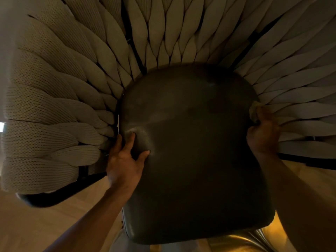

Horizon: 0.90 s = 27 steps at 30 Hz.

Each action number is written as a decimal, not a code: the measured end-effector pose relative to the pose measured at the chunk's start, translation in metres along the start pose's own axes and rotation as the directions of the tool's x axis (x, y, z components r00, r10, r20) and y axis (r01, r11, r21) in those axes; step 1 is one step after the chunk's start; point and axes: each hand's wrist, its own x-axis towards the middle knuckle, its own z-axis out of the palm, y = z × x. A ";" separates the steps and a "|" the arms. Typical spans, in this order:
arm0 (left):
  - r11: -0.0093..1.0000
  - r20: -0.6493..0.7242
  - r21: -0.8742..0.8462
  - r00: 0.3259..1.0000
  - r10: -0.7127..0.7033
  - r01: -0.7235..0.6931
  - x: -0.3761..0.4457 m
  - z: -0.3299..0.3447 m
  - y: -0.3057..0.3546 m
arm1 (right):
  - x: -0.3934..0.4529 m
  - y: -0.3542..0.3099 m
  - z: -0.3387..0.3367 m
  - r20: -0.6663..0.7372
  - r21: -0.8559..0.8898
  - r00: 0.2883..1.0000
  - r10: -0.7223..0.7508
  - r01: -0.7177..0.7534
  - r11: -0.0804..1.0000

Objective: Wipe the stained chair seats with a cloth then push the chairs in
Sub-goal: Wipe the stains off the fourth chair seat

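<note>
Looking straight down on one chair, and the dark seat cushion (196, 151) fills the gap between both hands. It's smooth and leathery with a faint sheen, rounded at the far end, squarer at the near end, its long axis running away from the person toward the chair back.

Left hand (125, 160) sits at the cushion's left edge. Its fingers (131, 138) are spread and fairly straight, pressing into the padding and dimpling it; a paler, speckled patch lies right at the fingertips, possibly a stain or just glare, hard to say. That hand has hold of nothing, it only bears down.

Right hand (263, 131) is at the opposite edge, just off the cushion's right side, curled tightly round a bunched pale cloth (254, 111) that pokes out above the knuckles. So the cloth is on the far side of the seat from that pale patch, with the whole width of the cushion between them.

My read: the wipe would sweep leftward from the right fingers across the seat, while the left hand steadies it.

All round the seat fans the woven chair back (60, 99), thick knitted cords, soft and ribbed, pale beige, strung on a dark frame (60, 193). Warm wooden floor (45, 224) below. No table or bench in sight, so where the chair pushes in I can't tell.
</note>
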 end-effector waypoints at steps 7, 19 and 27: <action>0.997 0.008 -0.081 1.000 -0.006 0.007 0.000 -0.002 -0.001 | -0.050 -0.073 0.015 0.174 0.035 0.979 -0.105 0.100 0.994; 0.694 0.000 -0.679 0.945 -0.328 0.241 0.021 -0.015 0.011 | -0.142 -0.251 0.079 0.255 0.279 0.654 -0.713 0.656 0.701; 0.882 0.028 -0.437 0.982 -0.184 0.178 0.010 -0.020 0.026 | -0.114 -0.206 0.064 0.214 0.210 0.699 -0.683 0.650 0.730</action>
